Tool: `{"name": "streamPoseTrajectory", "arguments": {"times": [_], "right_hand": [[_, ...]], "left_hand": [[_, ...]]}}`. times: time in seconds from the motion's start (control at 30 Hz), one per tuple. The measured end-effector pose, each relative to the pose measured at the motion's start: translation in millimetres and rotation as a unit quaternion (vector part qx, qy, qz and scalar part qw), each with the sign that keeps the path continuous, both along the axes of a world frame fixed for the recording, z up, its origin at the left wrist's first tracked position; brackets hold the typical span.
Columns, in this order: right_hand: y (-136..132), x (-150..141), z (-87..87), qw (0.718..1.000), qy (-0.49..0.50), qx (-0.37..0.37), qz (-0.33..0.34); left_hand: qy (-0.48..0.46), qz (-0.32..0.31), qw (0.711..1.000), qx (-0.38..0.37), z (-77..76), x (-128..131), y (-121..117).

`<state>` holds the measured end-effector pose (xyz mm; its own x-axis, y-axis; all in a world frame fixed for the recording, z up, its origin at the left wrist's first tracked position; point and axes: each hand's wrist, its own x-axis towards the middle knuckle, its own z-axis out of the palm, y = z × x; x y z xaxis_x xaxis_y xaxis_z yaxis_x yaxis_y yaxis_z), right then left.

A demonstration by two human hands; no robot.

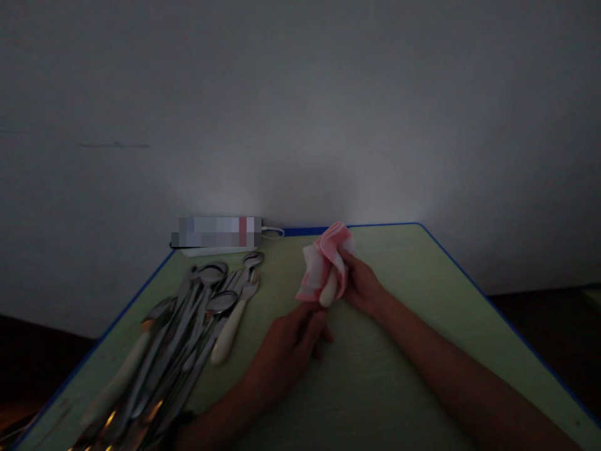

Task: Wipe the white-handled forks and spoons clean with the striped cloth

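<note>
Pink cloth [315, 269] clutched by right hand [362, 285]; cutlery [174, 338] beside left hand [292, 343], grip unclear.

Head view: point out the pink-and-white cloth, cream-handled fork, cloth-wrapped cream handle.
Pink-and-white cloth [321, 260]: head view, middle folds.
Cream-handled fork [235, 321]: head view, upper handle.
Cloth-wrapped cream handle [329, 289]: head view, exposed middle.

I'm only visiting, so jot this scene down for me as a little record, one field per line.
Right hand: holding a pink-and-white cloth
In the cloth: something with a pale handle poking out
Left hand: by the handle's near end; contact unclear
Cutlery: loose pile at left, including spoons and a fork
Table: pale green, blue edge
Far left corner: blurred-out object, white cable
Light: dim
</note>
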<state>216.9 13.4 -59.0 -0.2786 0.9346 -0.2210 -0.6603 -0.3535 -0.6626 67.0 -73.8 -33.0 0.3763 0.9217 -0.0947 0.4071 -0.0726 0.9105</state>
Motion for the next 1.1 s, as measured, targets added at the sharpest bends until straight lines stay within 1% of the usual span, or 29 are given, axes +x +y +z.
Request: {"name": "streamPoseTrajectory", "arguments": {"times": [0.13,0.27,0.47,0.7,0.83,0.97,1.1], "right_hand": [[-6.0,0.6,-1.4,0.994,-0.079,0.065,0.034],[-9.7,-0.9,-2.0,0.982,-0.151,0.109,0.032],[-8.2,0.2,-6.7,0.968,-0.183,0.166,0.043],[-10.5,1.6,-0.6,0.959,-0.191,0.189,0.089],[-13.9,1.1,6.5,0.941,-0.231,0.212,0.127],[-16.9,-0.2,11.4,0.932,-0.253,0.224,0.134],[-17.7,0.6,11.6,0.93,-0.255,0.226,0.137]], "left_hand": [[0.019,-0.007,1.0,-0.003,3.3,1.4,-0.6],[0.008,0.009,1.0,-0.01,4.9,1.7,-1.4],[-0.01,0.018,1.0,-0.006,3.4,1.1,-1.1],[-0.019,0.025,0.999,-0.011,3.2,0.3,-1.6],[-0.015,0.038,0.999,-0.017,-2.4,-1.1,-1.0],[-0.033,0.04,0.998,-0.033,-7.7,-2.2,0.4],[-0.038,0.038,0.998,-0.035,-7.1,-2.9,2.1]]}}
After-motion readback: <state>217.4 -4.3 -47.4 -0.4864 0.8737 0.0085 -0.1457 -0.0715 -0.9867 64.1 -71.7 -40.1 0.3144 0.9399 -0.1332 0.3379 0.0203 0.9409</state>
